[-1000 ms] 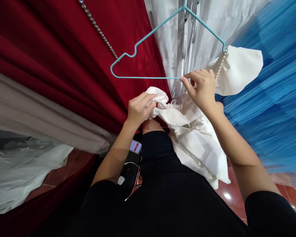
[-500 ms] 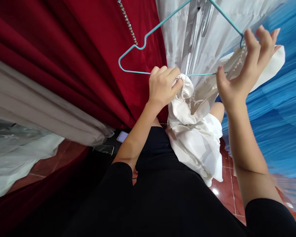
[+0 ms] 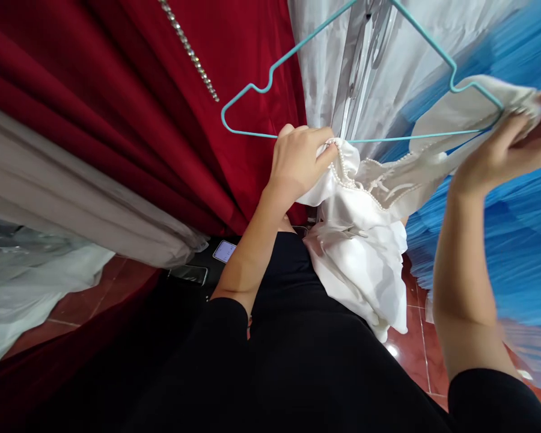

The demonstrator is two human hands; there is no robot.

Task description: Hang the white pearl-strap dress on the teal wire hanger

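A light-blue hanger [image 3: 313, 33] spans the top middle of the view. A white dress [image 3: 360, 252] with pearl-beaded edges hangs below it and rests over my lap. My left hand [image 3: 300, 155] is closed round the hanger's bottom bar and a bunched part of the dress. At the far right, my right hand [image 3: 514, 141] grips the dress's beaded edge just beyond the hanger's right end. That end of the hanger lies against the white cloth, which is stretched out to the right.
Red drapery [image 3: 162, 120] and a beige curtain [image 3: 72, 180] hang at the left. Blue tulle [image 3: 523, 240] fills the right side. Two phones, one with a lit screen [image 3: 224, 251], lie on a dark surface. A beaded strand [image 3: 189, 51] hangs at the upper left.
My right hand has moved right and pulled the dress's beaded edge outward past the hanger's end, which now shows. My left hand stays nearly in place.
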